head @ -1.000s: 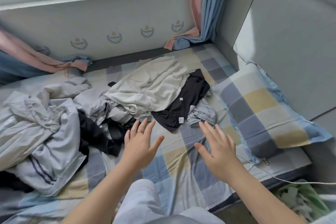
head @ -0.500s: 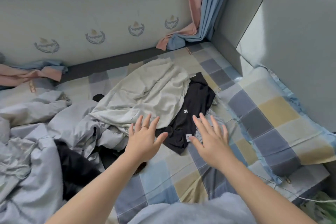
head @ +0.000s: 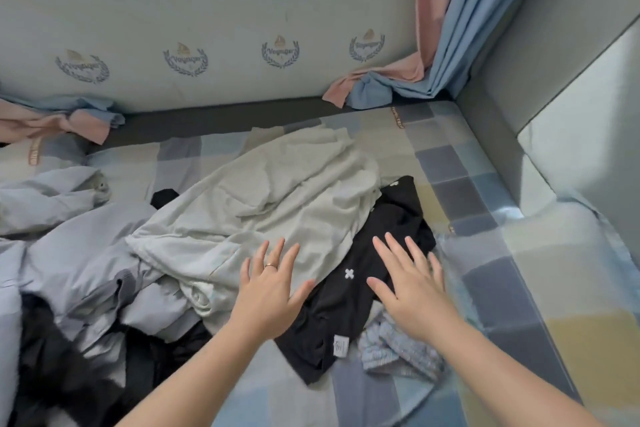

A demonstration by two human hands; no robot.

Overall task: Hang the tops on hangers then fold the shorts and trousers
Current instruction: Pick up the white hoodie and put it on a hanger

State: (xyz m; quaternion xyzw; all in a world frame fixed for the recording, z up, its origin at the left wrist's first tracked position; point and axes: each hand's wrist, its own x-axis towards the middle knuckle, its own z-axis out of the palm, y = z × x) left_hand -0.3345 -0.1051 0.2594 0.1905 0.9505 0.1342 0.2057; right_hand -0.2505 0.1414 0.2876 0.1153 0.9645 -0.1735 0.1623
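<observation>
Both hands reach flat-fingered over the clothes heap on the bed (head: pixel 485 191), holding nothing. Left hand (head: pixel 268 291) hovers at the pale top (head: pixel 277 208), right hand (head: pixel 412 284) over the black garment (head: pixel 346 308), probably to pick one; contact unclear. No hangers visible.

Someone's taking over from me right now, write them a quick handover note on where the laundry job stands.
Left hand: open, grip empty, over the near edge of the pale top.
Right hand: open, grip empty, over the black garment.
Both lie in a heap on the checked bed, a blue patterned piece beside them, a grey-blue pile to the left.
Done: nothing hung or folded; no hangers in view.
To do: everything.
</observation>
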